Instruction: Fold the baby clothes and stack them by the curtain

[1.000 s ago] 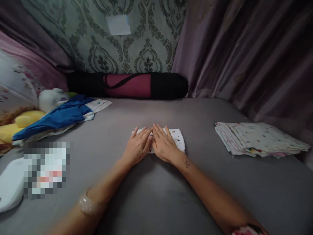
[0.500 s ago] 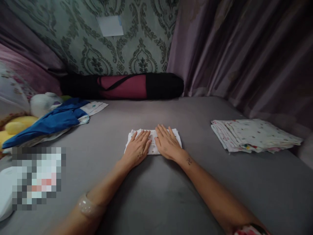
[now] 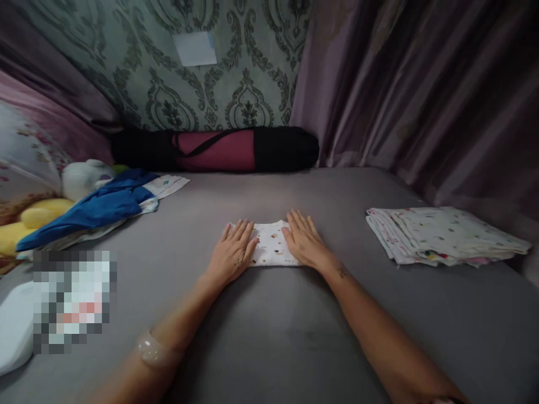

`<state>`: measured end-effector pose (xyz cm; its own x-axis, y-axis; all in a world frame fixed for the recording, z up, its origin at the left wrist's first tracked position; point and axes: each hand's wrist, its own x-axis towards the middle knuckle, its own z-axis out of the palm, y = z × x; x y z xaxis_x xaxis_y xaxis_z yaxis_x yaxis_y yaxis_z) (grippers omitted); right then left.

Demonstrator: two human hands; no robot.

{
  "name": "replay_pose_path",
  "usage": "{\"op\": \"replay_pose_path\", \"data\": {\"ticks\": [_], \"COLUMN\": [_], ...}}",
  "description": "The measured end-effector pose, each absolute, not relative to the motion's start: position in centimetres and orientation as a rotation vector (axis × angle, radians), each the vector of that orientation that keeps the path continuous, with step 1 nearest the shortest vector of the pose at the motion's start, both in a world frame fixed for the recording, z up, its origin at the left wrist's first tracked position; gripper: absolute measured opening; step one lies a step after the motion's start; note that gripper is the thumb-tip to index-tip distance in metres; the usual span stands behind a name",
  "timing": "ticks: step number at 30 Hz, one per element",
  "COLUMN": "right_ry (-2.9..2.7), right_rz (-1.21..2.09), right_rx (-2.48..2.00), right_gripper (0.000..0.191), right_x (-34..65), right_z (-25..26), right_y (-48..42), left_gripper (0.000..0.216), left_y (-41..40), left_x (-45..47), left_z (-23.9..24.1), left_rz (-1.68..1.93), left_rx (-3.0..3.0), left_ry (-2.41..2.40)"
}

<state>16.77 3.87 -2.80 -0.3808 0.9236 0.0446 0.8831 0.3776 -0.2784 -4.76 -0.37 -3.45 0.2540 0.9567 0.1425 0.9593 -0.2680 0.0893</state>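
Observation:
A small folded white cloth [image 3: 270,246] with a scattered brown and orange print lies flat on the grey sheet [image 3: 269,314]. My left hand [image 3: 233,249] rests palm down over its left end, fingers stretched out. Over the right end lies my right hand [image 3: 306,241], also flat, with its fingers spread. The cloth's printed middle shows between the two hands; its ends are partly covered by them. A pale, see-through bangle [image 3: 154,349] circles my left forearm.
At the right lies a stack of folded printed cloths [image 3: 450,235]. Blue clothing [image 3: 96,205] is heaped at the left beside plush toys [image 3: 46,216]. A long black and maroon bag [image 3: 219,150] lies along the wall. A white object [image 3: 17,325] sits near a blurred-out patch.
My hands have slid apart, the left one slightly left and the right one to the right, uncovering more of the cloth's middle. The view has shifted slightly.

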Motion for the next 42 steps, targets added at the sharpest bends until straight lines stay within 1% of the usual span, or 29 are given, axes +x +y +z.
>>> {"op": "replay_pose_path", "data": {"ticks": [2, 6, 10, 12, 15, 17, 19, 21, 23, 25, 27, 29, 30, 34, 36, 39, 42], "right_ry": [-2.419, -2.432, -2.444, -2.465, -2.503, -2.509, -2.523, -2.572, -2.633, -2.673, -2.698, -2.710, -2.718, -2.783, -2.824, -2.840, -2.818], "right_rz": [0.246, 0.224, 0.217, 0.214, 0.234, 0.188, 0.109, 0.088, 0.143, 0.205, 0.252, 0.260, 0.250, 0.201, 0.217, 0.244, 0.227], "right_rx": [-1.683, -1.708, -1.705, -1.702, -1.704, -1.679, -1.591, -1.476, -1.417, -1.417, -1.427, -1.423, -1.403, -1.190, -1.079, -1.033, -1.067], "right_gripper": [0.067, 0.067, 0.067, 0.067, 0.068, 0.067, 0.065, 0.065, 0.065, 0.065, 0.065, 0.065, 0.065, 0.062, 0.060, 0.057, 0.056], "right_x": [17.4, 17.7, 17.7, 17.8, 17.9, 17.7, 17.3, 17.0, 16.9, 17.0, 17.2, 16.9, 16.5, 13.5, 11.9, 10.4, 10.2], "right_z": [-3.3, -4.4, -4.8, -4.6, -3.9, -3.2, -2.7, -2.6, -2.9, -3.3, -3.4, -2.9, -2.4, -0.8, -0.8, -1.8, -2.9], "right_y": [4.1, 4.2, 4.4, 4.6, 4.7, 4.5, 4.1, 3.8, 3.6, 3.5, 3.6, 3.6, 3.5, 2.9, 2.6, 2.6, 2.9], "left_gripper": [0.063, 0.067, 0.067, 0.066, 0.059, 0.056, 0.054, 0.052, 0.051, 0.052, 0.052, 0.050, 0.047, 0.043, 0.042, 0.042, 0.045], "left_y": [-0.2, 0.1, 0.2, 0.3, 0.7, 0.9, 0.9, 0.8, 0.5, 0.2, 0.2, 0.4, 0.6, 1.5, 1.8, 2.0, 2.2], "left_x": [-5.3, -6.2, -6.2, -6.2, -6.6, -7.2, -7.7, -8.2, -8.4, -8.3, -8.2, -8.1, -8.2, -9.2, -10.0, -10.9, -11.5], "left_z": [-3.6, -4.3, -4.6, -4.7, -4.8, -4.8, -4.8, -5.0, -5.2, -5.3, -5.3, -5.1, -4.9, -4.0, -3.6, -3.4, -3.7], "left_rz": [-0.237, -0.144, -0.161, -0.224, -0.423, -0.575, -0.648, -0.599, -0.483, -0.402, -0.414, -0.548, -0.673, -1.397, -1.675, -1.939, -2.100], "left_rx": [-2.429, -2.444, -2.456, -2.457, -2.473, -2.455, -2.427, -2.429, -2.449, -2.458, -2.472, -2.481, -2.465, -2.234, -2.075, -1.774, -1.546], "left_ry": [-1.949, -2.046, -2.088, -2.112, -2.148, -2.192, -2.214, -2.187, -2.162, -2.182, -2.221, -2.284, -2.329, -2.409, -2.391, -2.450, -2.460]}}
